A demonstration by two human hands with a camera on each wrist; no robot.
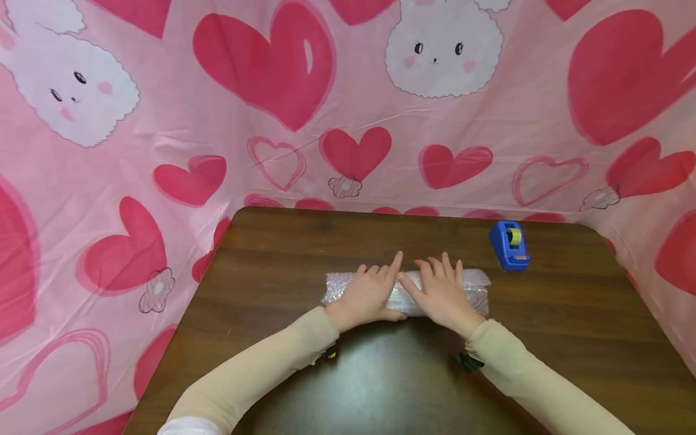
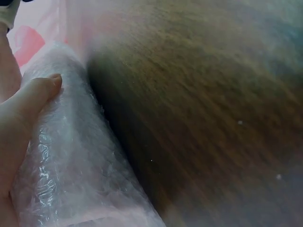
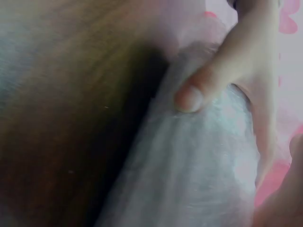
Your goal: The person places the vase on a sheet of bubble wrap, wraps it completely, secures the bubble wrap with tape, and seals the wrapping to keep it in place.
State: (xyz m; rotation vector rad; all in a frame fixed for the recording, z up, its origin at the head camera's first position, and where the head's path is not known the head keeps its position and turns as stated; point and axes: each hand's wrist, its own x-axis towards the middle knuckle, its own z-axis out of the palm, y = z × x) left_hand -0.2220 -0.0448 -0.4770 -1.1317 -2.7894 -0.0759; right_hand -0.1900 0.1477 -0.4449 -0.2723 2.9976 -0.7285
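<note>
A long bundle in clear bubble wrap (image 1: pixel 414 305) lies crosswise on the dark wooden table; what is inside it is hidden. My left hand (image 1: pixel 370 296) holds its left part, the thumb (image 2: pixel 45 92) along the near side and the fingers reaching over the top to the far side. On the right part rests my right hand (image 1: pixel 443 299), fingers spread and fairly straight across the top, thumb pointing toward the left hand. In the right wrist view, the wrapped bundle (image 3: pixel 184 161) looks rounded, with the left thumb (image 3: pixel 191 97) lying against it.
A blue tape dispenser (image 1: pixel 510 246) with a yellowish roll stands at the back right of the table (image 1: pixel 272 248). A pink cloth with hearts and rabbits (image 1: pixel 348 78) hangs behind the table and along its sides.
</note>
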